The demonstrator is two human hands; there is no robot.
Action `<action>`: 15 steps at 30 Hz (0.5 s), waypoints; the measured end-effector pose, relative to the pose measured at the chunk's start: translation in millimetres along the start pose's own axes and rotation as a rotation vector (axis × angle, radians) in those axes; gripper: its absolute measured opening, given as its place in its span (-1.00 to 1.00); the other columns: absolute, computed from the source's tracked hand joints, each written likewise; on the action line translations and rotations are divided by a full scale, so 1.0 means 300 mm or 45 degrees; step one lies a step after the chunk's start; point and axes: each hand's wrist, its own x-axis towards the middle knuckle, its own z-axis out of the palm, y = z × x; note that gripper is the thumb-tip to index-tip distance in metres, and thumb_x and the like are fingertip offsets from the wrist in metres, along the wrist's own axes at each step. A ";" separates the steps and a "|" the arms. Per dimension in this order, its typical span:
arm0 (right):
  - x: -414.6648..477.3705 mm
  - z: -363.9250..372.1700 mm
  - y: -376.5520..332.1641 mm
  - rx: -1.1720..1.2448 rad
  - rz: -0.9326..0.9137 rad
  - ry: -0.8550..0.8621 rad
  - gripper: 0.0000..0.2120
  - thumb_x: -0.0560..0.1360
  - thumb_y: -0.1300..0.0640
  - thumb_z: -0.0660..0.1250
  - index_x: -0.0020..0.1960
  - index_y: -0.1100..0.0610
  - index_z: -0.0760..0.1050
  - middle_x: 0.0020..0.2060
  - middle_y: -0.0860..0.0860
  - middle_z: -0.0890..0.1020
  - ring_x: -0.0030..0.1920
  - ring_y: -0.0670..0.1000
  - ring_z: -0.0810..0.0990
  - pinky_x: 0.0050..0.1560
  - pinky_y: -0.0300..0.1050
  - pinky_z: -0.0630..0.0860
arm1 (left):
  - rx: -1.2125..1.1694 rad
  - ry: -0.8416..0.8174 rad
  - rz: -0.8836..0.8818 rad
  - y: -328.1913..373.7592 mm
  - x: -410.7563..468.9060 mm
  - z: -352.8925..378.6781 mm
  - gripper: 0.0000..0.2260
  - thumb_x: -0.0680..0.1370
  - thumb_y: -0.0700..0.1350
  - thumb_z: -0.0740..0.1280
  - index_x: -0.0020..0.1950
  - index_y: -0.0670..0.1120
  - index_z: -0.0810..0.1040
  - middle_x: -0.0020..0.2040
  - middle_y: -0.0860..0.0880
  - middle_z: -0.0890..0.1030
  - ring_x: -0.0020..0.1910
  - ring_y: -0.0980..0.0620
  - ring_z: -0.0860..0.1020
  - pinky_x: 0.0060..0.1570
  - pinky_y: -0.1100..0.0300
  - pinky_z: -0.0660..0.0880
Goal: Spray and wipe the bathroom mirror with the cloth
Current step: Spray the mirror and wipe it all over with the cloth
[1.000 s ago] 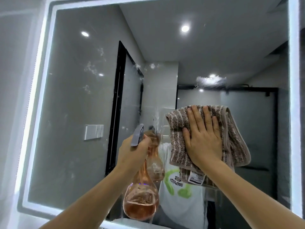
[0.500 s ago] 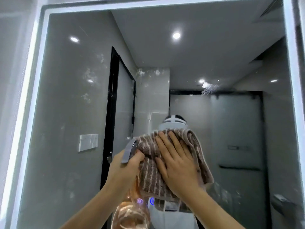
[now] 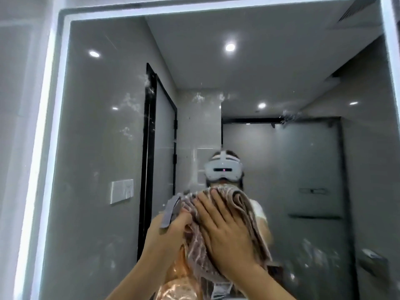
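I am pressing my right hand (image 3: 227,241), fingers spread flat, on the striped cloth (image 3: 249,215) against the lower middle of the mirror (image 3: 104,148). My left hand (image 3: 166,234) is gripping the spray bottle (image 3: 175,286), closed round its grey trigger (image 3: 170,212). Amber liquid is showing in the bottle; its level is cut off. Spray spots (image 3: 129,102) are remaining across the upper glass, so wiping seems partly done.
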 end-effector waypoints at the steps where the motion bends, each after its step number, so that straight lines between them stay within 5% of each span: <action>1: -0.032 -0.006 0.021 0.003 -0.032 -0.013 -0.53 0.55 0.01 0.02 0.45 0.02 0.16 0.43 -0.09 0.24 0.49 -0.05 -0.05 0.45 -0.12 -0.13 | 0.043 -0.047 -0.017 -0.008 -0.013 -0.001 -0.87 0.36 -0.11 0.31 -0.14 -0.06 0.59 -0.27 -0.19 0.57 -0.28 -0.16 0.47 -0.24 -0.03 0.38; 6: 0.082 -0.050 0.082 -0.058 0.156 0.006 -0.55 0.61 -0.03 -0.18 0.46 0.06 0.10 0.41 -0.07 0.24 0.48 -0.05 -0.03 0.44 -0.07 -0.07 | 0.053 -0.083 -0.043 -0.008 -0.022 -0.075 -0.84 0.37 -0.11 0.32 -0.37 0.13 0.55 -0.30 -0.22 0.56 -0.30 -0.09 0.46 -0.26 0.06 0.39; 8: 0.163 -0.032 0.029 -0.077 0.280 0.063 -0.54 0.60 -0.01 -0.18 0.46 0.08 0.10 0.43 -0.04 0.23 0.49 -0.03 -0.12 0.44 -0.06 -0.12 | 0.035 -0.024 -0.052 0.003 -0.012 -0.126 -0.96 0.38 -0.12 0.33 -0.29 -0.04 0.53 -0.43 -0.12 0.49 -0.42 -0.01 0.41 -0.36 0.14 0.32; 10: 0.218 0.002 -0.044 -0.087 0.324 0.087 -0.52 0.60 -0.01 -0.21 0.47 0.10 0.11 0.44 -0.01 0.22 0.48 0.03 -0.07 0.44 -0.04 -0.14 | 0.037 0.043 -0.020 0.002 0.013 -0.182 -0.84 0.46 -0.22 0.31 -0.31 -0.14 0.42 -0.57 0.02 0.32 -0.56 0.09 0.24 -0.47 0.20 0.16; 15: 0.086 0.061 -0.151 -0.031 0.123 -0.068 -0.52 0.61 -0.02 -0.24 0.47 0.09 0.11 0.44 -0.02 0.23 0.47 -0.01 0.00 0.42 -0.07 -0.06 | 0.001 0.167 0.074 -0.019 0.036 -0.271 -0.82 0.46 -0.25 0.31 -0.27 -0.35 0.45 -0.33 -0.15 0.48 -0.30 -0.08 0.39 -0.27 0.07 0.29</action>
